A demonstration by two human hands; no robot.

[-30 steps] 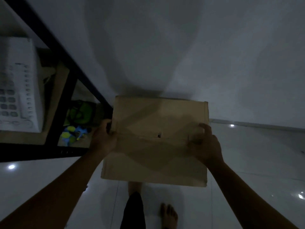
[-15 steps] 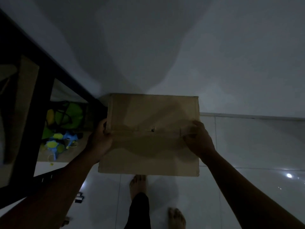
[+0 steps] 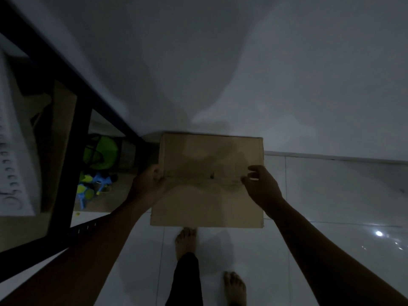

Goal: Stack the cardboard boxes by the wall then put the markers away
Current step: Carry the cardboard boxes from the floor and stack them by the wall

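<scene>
Matt brown cardboard box (image 3: pixel 209 195); glossy white floor tiles (image 3: pixel 331 206); matt black shelf frame (image 3: pixel 81 133)

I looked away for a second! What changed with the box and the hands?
The right hand let go; its fingers now hover loosely at the cardboard box. The box sank lower by the wall. The left hand still grips its left edge.

Plain brown cardboard box (image 3: pixel 209 195)

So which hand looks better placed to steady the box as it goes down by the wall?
Probably the left hand: it grips the box at its left edge. The right hand has its fingers loosely curled at the right edge, barely touching.
</scene>
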